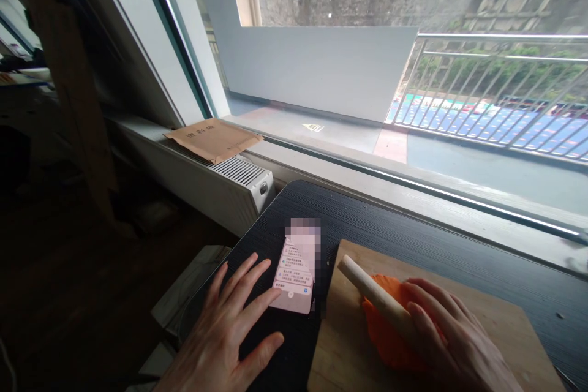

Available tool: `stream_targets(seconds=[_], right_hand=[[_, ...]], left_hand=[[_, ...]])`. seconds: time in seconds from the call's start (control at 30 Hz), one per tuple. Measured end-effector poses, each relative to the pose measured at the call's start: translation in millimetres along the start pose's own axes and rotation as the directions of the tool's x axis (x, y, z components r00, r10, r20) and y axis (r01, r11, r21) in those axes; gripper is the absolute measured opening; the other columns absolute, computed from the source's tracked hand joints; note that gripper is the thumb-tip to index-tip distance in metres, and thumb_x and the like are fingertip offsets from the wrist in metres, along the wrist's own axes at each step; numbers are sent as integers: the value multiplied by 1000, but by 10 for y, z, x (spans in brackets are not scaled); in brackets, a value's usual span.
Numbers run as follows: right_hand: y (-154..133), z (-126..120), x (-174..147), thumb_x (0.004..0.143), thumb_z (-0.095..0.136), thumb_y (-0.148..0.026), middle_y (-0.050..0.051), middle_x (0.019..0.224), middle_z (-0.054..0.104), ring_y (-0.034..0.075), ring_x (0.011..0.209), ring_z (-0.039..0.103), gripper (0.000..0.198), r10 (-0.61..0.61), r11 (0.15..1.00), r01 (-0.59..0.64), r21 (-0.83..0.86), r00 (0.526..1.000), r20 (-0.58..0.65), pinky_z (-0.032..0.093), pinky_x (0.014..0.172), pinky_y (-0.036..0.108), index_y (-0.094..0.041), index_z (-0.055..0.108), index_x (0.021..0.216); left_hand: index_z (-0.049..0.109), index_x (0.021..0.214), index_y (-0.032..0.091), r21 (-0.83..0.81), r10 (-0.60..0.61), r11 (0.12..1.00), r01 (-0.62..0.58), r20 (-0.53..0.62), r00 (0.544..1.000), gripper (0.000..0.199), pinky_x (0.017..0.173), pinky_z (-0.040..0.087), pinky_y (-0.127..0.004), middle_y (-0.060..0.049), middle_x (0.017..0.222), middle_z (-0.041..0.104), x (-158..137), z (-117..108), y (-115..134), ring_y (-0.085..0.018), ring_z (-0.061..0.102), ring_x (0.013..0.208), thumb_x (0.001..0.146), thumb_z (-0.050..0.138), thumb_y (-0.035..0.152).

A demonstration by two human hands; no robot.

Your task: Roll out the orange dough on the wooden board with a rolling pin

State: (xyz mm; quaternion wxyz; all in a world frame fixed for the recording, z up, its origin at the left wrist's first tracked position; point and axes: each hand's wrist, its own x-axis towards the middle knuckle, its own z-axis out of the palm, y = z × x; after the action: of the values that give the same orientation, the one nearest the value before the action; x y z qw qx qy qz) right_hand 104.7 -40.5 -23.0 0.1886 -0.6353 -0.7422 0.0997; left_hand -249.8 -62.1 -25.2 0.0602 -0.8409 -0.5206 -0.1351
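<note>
Firstly, left hand [229, 321], fingers spread beside phone [294, 303]; right hand [459, 331] over near end of rolling pin [367, 286], closure undeterminable; pin probably light, stiff, best held by both ends; orange sheet [388, 346] beneath, likely soft, on board [342, 331].

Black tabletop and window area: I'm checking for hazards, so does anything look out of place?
The brown paper envelope lies askew on the white radiator, oddly covering part of its grille. The lit phone also looks slightly out of place beside the wooden board with the rolling pin. I see no obvious spill.
</note>
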Motion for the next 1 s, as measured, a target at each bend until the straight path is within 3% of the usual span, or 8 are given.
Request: stream_targets(seconds=[0.2, 0.47, 0.7, 0.8, 0.9, 1.0], right_hand=[[-18, -27, -7, 94, 35, -53, 2, 125, 64, 26, 111, 61, 44, 17, 1000, -17, 4, 1000, 11, 54, 90, 42, -32, 68, 112], [-24, -10, -4, 94, 33, -54, 4, 124, 64, 26, 109, 61, 47, 0, 1000, 0, 19, 1000, 14, 53, 90, 41, -31, 69, 112], [-36, -18, -4, 95, 31, -50, 3, 125, 62, 23, 109, 60, 43, -30, 999, 29, 38, 999, 22, 53, 90, 37, -31, 67, 111], [-41, -17, -12, 95, 32, -50, 2, 125, 61, 22, 109, 59, 42, -25, 999, 24, 45, 1000, 19, 52, 90, 36, -31, 67, 110], [-49, 1, -18, 95, 34, -51, 2, 125, 61, 23, 109, 58, 41, -11, 999, 11, 37, 1000, 8, 50, 91, 37, -31, 67, 108], [-52, 29, -17, 95, 34, -51, 3, 125, 61, 23, 111, 57, 41, 4, 1000, -4, 28, 1000, -4, 48, 93, 38, -30, 66, 111]], left_hand=[[55, 130, 34, 12, -19, 1000, 19, -3, 1000, 45, 111, 30, -62, -3, 152, 38, 39, 88, -18, -33, 33, 140, 88, 56, 47], [49, 137, 21, 17, -237, 971, 240, -112, 965, 48, 109, 28, -66, -12, 146, 46, 330, 146, -73, -34, 34, 139, 94, 43, 43], [56, 130, 35, -10, -19, 1000, 18, -30, 999, 40, 110, 30, -61, -2, 154, 35, 46, 47, 70, -32, 32, 140, 90, 53, 39], [58, 126, 36, -6, 13, 1000, -13, 3, 1000, 36, 110, 31, -61, -1, 152, 38, 58, 69, 91, -32, 32, 140, 91, 52, 38], [54, 132, 29, 24, -112, 993, 113, -28, 993, 42, 108, 30, -64, -8, 147, 45, 197, 99, 50, -32, 34, 139, 94, 45, 42], [48, 137, 19, 24, -282, 958, 286, -98, 954, 49, 108, 27, -65, -14, 142, 50, 322, 114, 41, -32, 35, 138, 96, 36, 43]])
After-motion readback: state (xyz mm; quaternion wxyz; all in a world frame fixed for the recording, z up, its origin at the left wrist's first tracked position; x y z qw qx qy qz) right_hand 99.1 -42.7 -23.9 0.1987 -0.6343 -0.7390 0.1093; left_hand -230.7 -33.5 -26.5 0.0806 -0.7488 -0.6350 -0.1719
